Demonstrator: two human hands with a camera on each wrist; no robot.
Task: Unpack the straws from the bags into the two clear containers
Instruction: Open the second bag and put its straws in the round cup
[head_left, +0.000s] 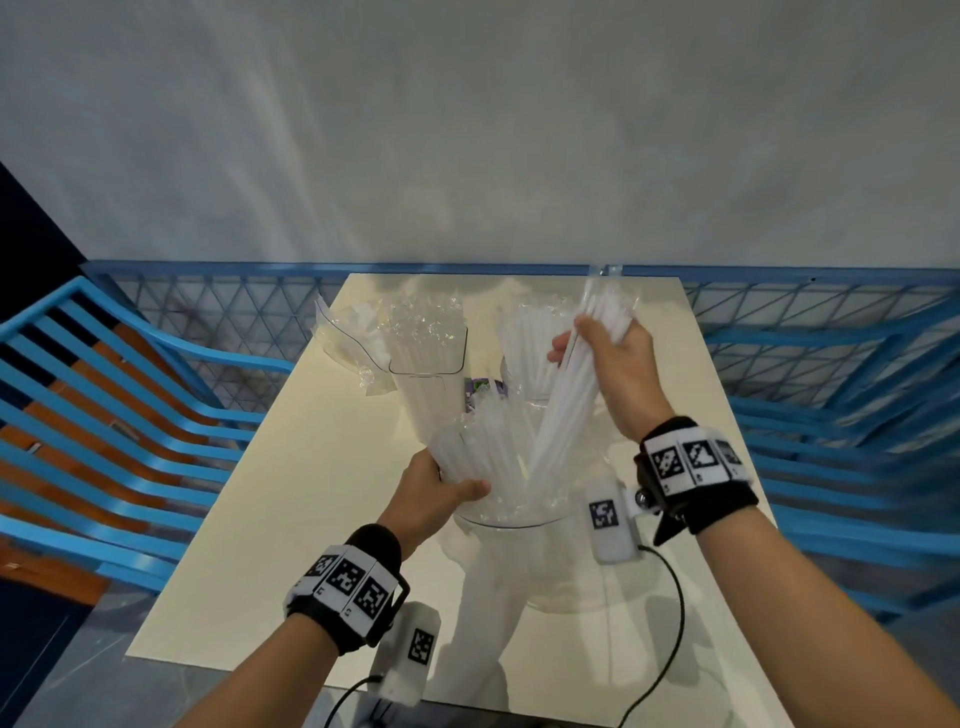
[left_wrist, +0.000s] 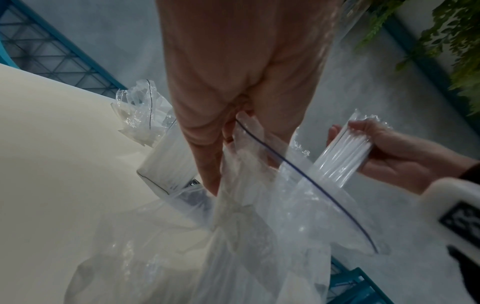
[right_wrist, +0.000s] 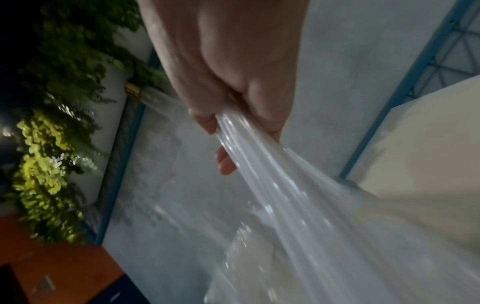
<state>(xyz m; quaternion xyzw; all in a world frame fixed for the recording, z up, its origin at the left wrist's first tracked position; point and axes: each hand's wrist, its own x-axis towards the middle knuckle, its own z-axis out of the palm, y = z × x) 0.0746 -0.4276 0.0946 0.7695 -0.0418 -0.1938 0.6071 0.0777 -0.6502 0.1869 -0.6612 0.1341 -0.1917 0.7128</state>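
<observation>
My right hand (head_left: 605, 351) grips a bundle of white straws (head_left: 563, 410) by its upper part; the bundle slants up out of a clear zip bag (head_left: 483, 447) at the table's middle. My left hand (head_left: 447, 486) grips the left side of that bag's mouth, with more straws inside. The left wrist view shows the left hand (left_wrist: 228, 144) pinching the bag (left_wrist: 285, 216) along its blue zip line, with the right hand (left_wrist: 389, 152) and its straws (left_wrist: 342, 156) beyond. Two clear containers (head_left: 426, 364) (head_left: 524, 353) stand behind, both holding straws. In the right wrist view the right hand (right_wrist: 233, 127) curls round the straws (right_wrist: 272, 185).
Crumpled empty bags (head_left: 343, 338) lie at the far left of the cream table (head_left: 260, 519). A small printed packet (head_left: 483, 389) sits between the containers. A blue mesh railing (head_left: 208, 312) runs behind the table and blue slatted benches (head_left: 130, 389) flank it. Sensor cables (head_left: 670, 623) hang near my wrists.
</observation>
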